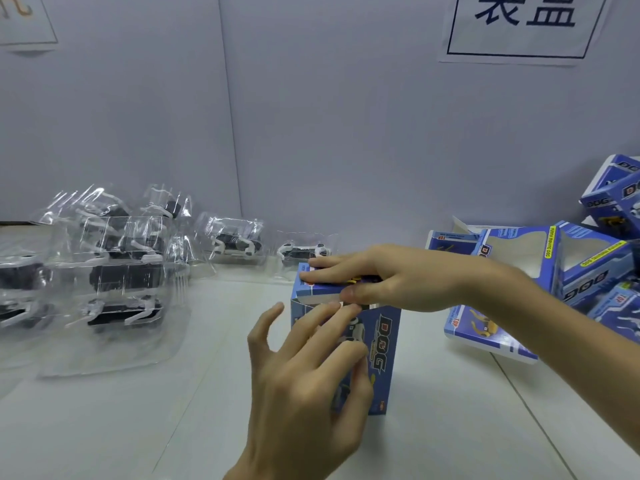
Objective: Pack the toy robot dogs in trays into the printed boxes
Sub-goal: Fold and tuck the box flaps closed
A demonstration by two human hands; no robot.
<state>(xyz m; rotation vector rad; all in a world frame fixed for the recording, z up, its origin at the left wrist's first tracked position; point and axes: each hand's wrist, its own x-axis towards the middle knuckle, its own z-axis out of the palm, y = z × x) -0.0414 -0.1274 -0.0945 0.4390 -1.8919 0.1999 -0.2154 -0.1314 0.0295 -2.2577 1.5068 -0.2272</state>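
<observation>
left of box (385, 344), trayed dogs (117, 271) (stacked).

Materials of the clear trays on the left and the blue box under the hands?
The trays: thin clear plastic, glossy, probably formed sheet; see-through, with sharp glints and creases. The box: printed paperboard, slight sheen; white raw edge shows at the top fold. Coating unclear.

Soft even light, slight blur (edges bowed).
</observation>
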